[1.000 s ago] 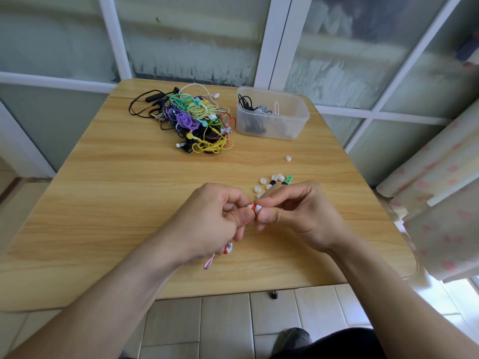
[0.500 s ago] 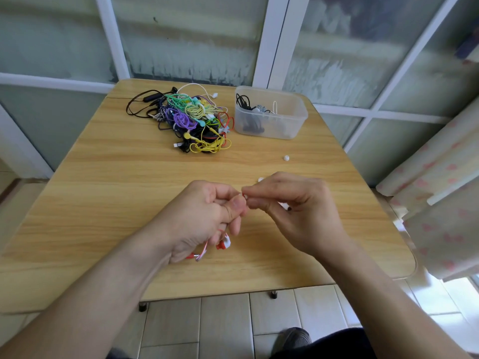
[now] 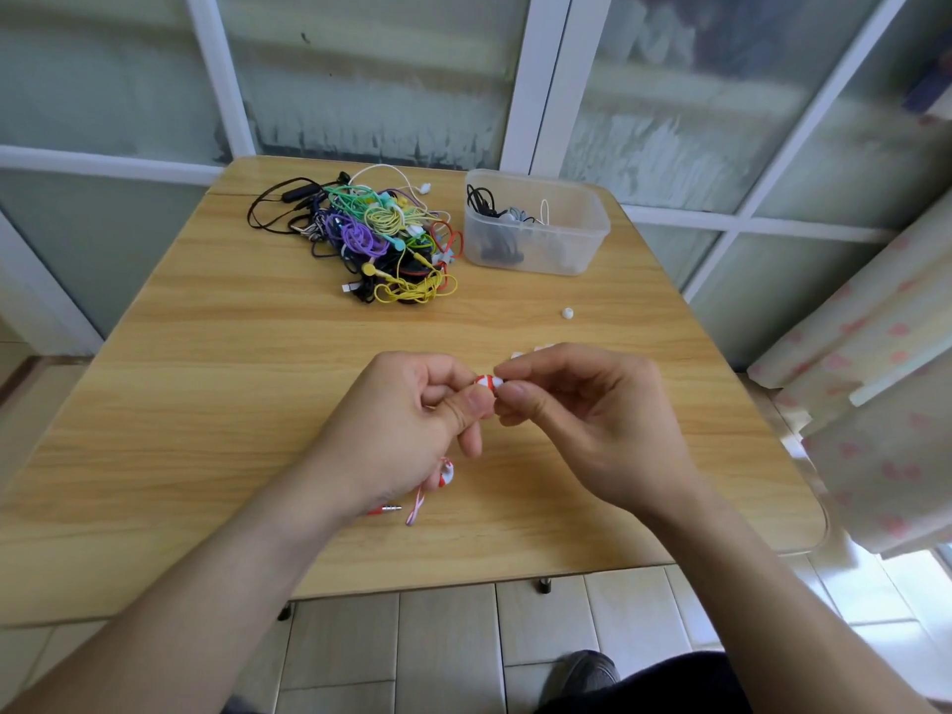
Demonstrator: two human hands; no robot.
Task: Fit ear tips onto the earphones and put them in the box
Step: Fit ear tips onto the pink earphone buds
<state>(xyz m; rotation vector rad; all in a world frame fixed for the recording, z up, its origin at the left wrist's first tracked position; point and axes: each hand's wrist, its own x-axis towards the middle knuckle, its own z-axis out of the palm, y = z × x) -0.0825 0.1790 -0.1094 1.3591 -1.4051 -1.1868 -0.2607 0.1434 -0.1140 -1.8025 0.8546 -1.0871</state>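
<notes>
Two hands are meeting over the table point(image 3: 206, 383) centre: the left hand point(image 3: 412, 425) is pinching a red-and-white earbud point(image 3: 487, 382), and the right hand point(image 3: 582, 409) is pinching its tip. The box point(image 3: 536, 224) is sitting at the far right, the earphone pile point(image 3: 381, 239) left of it.

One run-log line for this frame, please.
left hand: holds red-white earbud | right hand: pinches at earbud tip | box: holds earphones | stage: fitting

A light wooden table point(image 3: 206, 383) carries a tangle of coloured earphones point(image 3: 381, 239) near its far edge, with a clear plastic box point(image 3: 536, 224) just beside it toward the far right corner. One white ear tip point(image 3: 567, 313) lies alone nearer the right edge, and a red-and-white cable with its plug point(image 3: 391, 508) rests toward the near edge.
</notes>
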